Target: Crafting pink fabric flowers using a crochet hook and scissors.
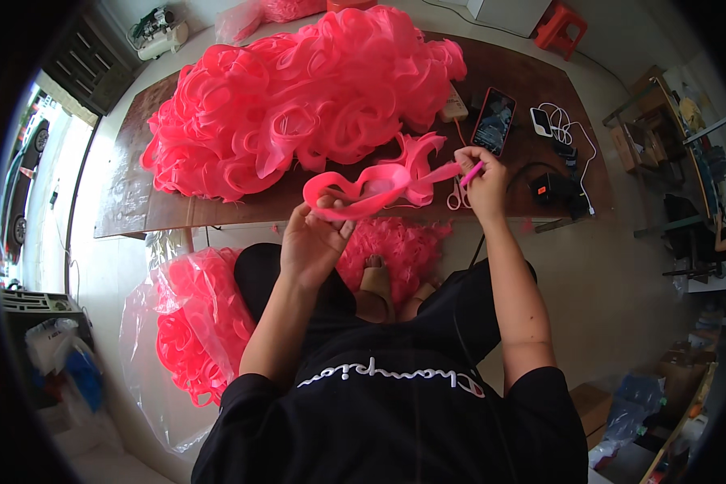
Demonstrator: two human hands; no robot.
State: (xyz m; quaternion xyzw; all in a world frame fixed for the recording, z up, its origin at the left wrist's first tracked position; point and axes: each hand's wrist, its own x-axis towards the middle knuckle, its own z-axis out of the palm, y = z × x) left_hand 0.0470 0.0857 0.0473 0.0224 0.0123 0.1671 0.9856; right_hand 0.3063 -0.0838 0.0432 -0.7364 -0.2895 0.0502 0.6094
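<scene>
- Here's the left hand [315, 242], thumb and fingers pinched on a loop of pink ribbon [391, 179] that stands out toward its 1 o'clock!
- Over at its 2 o'clock, the right hand [482, 179] has its fingers curled tight, gripping a pink stick [472, 173] and the ribbon's narrow tail.
- So the ribbon spans the two hands, over the near edge of the brown table [218, 214].
- Scissors [457, 196] lie at the right hand's 8 o'clock, just beside it; the phone [494, 121] is up at 12, the white cable [577, 133] at 2, a black box [547, 187] at 3.
- And what a pile of pink ruffles [298, 97], filling the left hand's 12 o'clock!
- Down at its 8, a clear plastic bag [141, 347] holds more pink ruffles.
</scene>
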